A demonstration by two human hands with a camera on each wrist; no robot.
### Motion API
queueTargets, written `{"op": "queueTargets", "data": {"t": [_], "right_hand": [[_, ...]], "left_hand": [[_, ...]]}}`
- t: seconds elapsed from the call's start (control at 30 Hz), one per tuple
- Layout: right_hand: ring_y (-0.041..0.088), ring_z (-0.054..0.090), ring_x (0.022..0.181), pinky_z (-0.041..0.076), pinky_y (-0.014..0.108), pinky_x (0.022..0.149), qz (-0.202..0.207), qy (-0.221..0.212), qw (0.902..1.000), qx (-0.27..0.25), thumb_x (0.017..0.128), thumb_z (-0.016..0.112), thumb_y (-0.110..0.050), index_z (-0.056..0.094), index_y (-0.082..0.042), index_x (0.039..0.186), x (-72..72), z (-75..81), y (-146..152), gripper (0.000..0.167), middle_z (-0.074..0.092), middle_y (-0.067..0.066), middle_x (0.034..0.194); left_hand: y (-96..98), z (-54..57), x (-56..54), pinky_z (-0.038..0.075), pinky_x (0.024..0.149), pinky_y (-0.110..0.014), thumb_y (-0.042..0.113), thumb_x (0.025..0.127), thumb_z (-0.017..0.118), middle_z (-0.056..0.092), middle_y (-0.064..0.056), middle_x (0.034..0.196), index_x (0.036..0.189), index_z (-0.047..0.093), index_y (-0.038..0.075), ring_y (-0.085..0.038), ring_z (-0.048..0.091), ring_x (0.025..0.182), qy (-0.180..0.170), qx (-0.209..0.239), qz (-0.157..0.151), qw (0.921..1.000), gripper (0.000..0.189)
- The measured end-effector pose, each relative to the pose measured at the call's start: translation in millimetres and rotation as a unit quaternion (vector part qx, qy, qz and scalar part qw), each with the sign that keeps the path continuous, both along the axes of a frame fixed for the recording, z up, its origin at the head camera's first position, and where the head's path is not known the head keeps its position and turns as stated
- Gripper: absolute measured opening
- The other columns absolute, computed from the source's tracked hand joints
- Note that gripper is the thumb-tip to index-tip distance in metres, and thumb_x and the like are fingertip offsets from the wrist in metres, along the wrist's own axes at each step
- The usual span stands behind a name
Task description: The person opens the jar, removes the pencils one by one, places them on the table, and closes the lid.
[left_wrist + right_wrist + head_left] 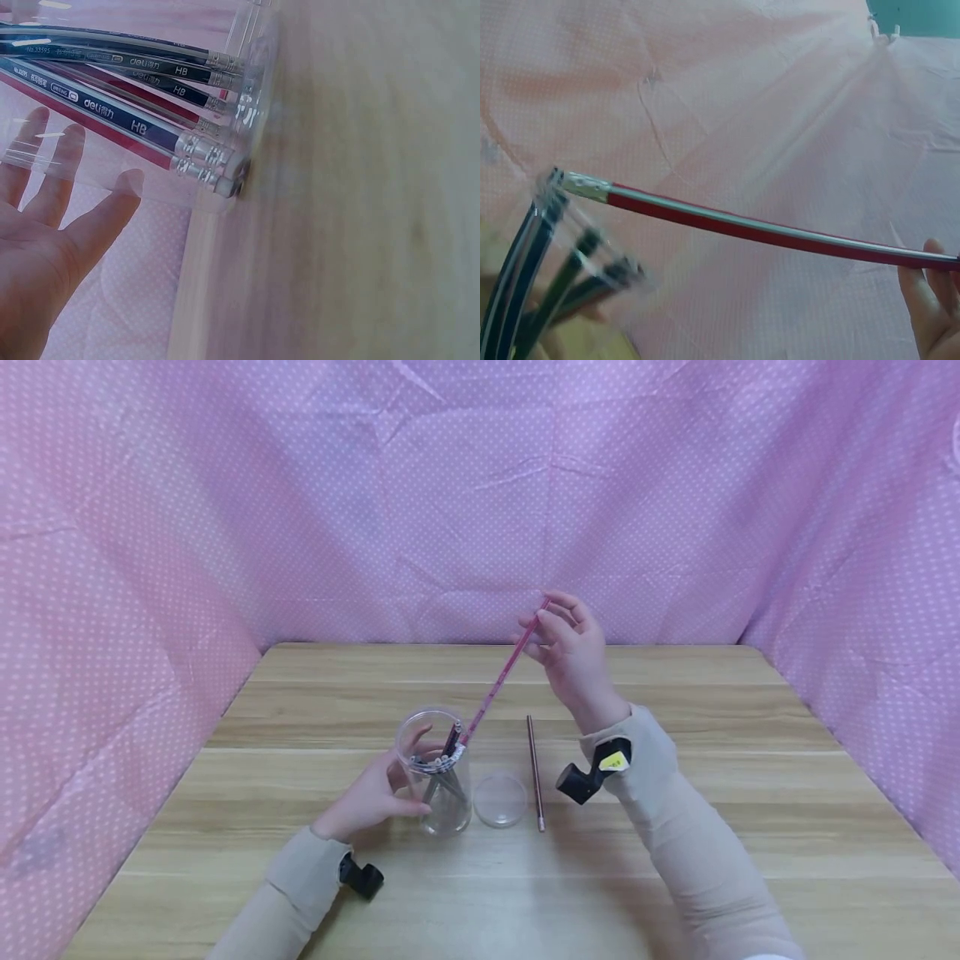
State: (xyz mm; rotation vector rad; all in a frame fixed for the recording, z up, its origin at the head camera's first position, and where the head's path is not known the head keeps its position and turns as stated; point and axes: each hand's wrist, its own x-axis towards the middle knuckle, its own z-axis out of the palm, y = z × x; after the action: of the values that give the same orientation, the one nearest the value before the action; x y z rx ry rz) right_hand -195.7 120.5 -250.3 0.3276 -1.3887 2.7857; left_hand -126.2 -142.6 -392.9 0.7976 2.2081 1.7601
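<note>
My left hand (371, 797) holds a clear plastic jar (452, 820), fingers behind it and thumb at its near side. Inside lean several pencils (142, 124), dark blue-green and red, with metal ferrules and erasers visible in the left wrist view. Up and to the right, my right hand (577, 664) pinches a red pencil (501, 683) near its upper end. That pencil slants down to the left, its silvery ferrule (585, 186) at the jar's rim. Whether its tip touches the rim, I cannot tell.
On the wooden table (675, 693), a round clear lid (501, 800) lies just right of the jar. A dark reddish pencil (535, 772) lies beyond it, pointing away from me. A pink dotted curtain (480, 510) surrounds the table's back and sides.
</note>
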Motion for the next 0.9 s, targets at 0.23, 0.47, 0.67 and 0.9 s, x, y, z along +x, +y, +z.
{"op": "queueTargets", "data": {"t": [0.23, 0.47, 0.67, 0.9], "right_hand": [[0.011, 0.064, 0.078, 0.057, 0.029, 0.071, 0.027, -0.035, 0.9947, 0.093, 0.094, 0.042, 0.007, 0.053, -0.015, 0.101, -3.2, -26.9, 24, 0.026, 0.062, -0.002, 0.088], [0.01, 0.065, 0.08, 0.058, 0.031, 0.072, 0.058, -0.038, 0.9862, 0.15, 0.093, 0.042, 0.008, 0.055, -0.015, 0.099, -7.7, -59.7, 43, 0.027, 0.061, -0.002, 0.088], [0.012, 0.065, 0.085, 0.056, 0.037, 0.08, 0.081, -0.045, 0.9731, 0.211, 0.093, 0.044, 0.007, 0.051, -0.013, 0.105, -7.9, -79.8, 59, 0.024, 0.061, -0.002, 0.093], [0.011, 0.065, 0.09, 0.055, 0.035, 0.083, 0.1, -0.048, 0.9575, 0.266, 0.093, 0.046, 0.003, 0.048, -0.009, 0.111, -10.7, -96.1, 75, 0.021, 0.061, -0.004, 0.096]], "left_hand": [[0.1, 0.3, 0.2, 0.035, 0.101, -0.016, -0.007, 0.071, 0.074, 0.041, -0.018, 0.145, 0.151, 0.017, 0.018, -0.003, 0.044, 0.128, 0.005, -0.001, 0.003, 1.0, 0.102], [1.5, -2.9, -2.7, 0.036, 0.102, -0.018, -0.011, 0.069, 0.072, 0.042, -0.024, 0.143, 0.151, 0.016, 0.013, 0.002, 0.045, 0.125, 0.035, 0.02, -0.019, 0.999, 0.102], [0.8, -2.9, -3.3, 0.037, 0.102, -0.018, -0.01, 0.069, 0.073, 0.041, -0.024, 0.143, 0.15, 0.016, 0.011, 0.002, 0.044, 0.126, 0.031, 0.017, -0.02, 0.9992, 0.102], [-0.5, -3.0, -3.8, 0.035, 0.102, -0.018, -0.009, 0.071, 0.073, 0.041, -0.021, 0.144, 0.15, 0.017, 0.013, 0.002, 0.044, 0.127, 0.017, 0.012, -0.014, 0.9997, 0.1]]}}
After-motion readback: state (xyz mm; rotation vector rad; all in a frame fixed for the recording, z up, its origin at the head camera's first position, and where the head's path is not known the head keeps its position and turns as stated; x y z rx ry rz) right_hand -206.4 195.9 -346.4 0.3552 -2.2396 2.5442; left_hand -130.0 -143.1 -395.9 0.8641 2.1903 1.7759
